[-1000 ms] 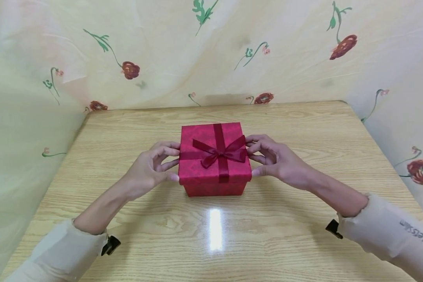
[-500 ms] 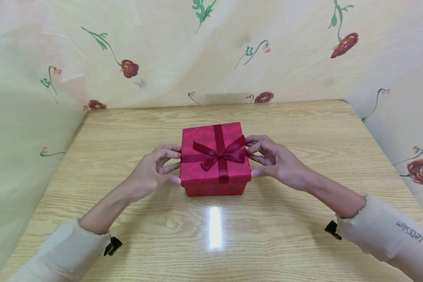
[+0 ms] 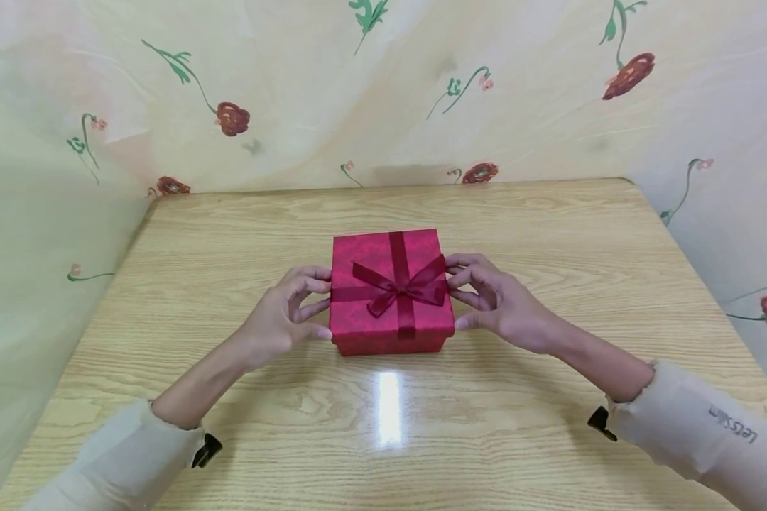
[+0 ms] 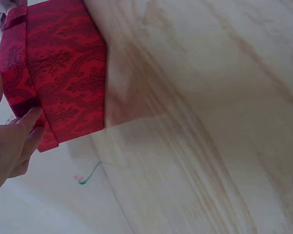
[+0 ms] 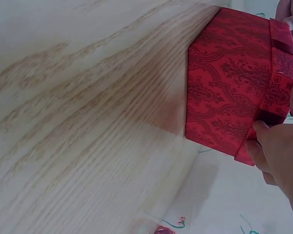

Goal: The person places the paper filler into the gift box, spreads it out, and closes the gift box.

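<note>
A red patterned gift box (image 3: pixel 390 345) stands on the wooden table, its lid (image 3: pixel 364 248) sitting level over the body. Dark red ribbon crosses the lid and is tied in a bow (image 3: pixel 401 291) on top. My left hand (image 3: pixel 278 316) grips the lid's left side, thumb at the front corner and fingers along the edge. On the opposite side my right hand (image 3: pixel 511 309) holds the lid the same way. In the left wrist view, fingertips (image 4: pixel 35 114) press the lid's rim by the ribbon. The right wrist view likewise shows fingers (image 5: pixel 260 127) against the rim.
The light wooden table (image 3: pixel 383 468) carries a bright lamp reflection in front of the box. A pale flower-printed cloth (image 3: pixel 294 92) hangs behind the table and along both sides.
The lid has come down over the body, its left side moving slightly right, so less of the box's front shows. Both hands have gone down with it, keeping their grip.
</note>
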A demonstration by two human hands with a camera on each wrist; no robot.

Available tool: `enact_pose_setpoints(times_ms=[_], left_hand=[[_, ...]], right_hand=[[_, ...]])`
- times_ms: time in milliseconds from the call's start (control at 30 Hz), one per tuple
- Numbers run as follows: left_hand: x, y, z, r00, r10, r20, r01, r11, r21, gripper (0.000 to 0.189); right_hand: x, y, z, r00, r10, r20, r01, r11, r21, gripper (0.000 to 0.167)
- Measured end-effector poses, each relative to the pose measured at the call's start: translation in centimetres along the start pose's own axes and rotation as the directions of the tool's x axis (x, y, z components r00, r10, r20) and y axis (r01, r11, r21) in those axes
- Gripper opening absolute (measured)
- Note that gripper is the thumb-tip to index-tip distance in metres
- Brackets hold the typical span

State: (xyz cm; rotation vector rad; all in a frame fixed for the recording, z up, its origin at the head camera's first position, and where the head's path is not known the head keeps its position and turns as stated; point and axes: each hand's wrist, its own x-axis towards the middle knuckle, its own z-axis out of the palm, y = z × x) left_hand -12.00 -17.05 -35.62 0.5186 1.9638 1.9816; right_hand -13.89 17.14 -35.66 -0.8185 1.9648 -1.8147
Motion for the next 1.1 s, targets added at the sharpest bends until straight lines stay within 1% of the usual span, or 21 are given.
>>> enact_pose_setpoints(times_ms=[267,733,1033,1100], left_hand=[[-0.2,-0.6,0.0,1.000,0.007,0.001,-0.007,1.000,0.008,0.050],[-0.4,-0.7,-0.1,1.000,0.004,0.012,-0.004,1.000,0.005,0.050],[-0.4,-0.8,-0.2,1.000,0.008,0.023,-0.008,1.000,0.005,0.050],[-0.4,-0.8,-0.3,1.000,0.001,0.021,-0.002,1.000,0.013,0.050]], right_hand=[[0.0,0.7,0.1,1.000,-0.022,0.006,0.022,1.000,0.001,0.036],[0.1,1.2,0.5,0.999,-0.041,0.015,0.040,0.999,0.034,0.039],[-0.1,1.2,0.5,0.999,-0.032,0.014,0.032,0.999,0.013,0.039],[-0.1,1.3,0.4,0.999,-0.037,0.016,0.037,0.999,-0.008,0.039]])
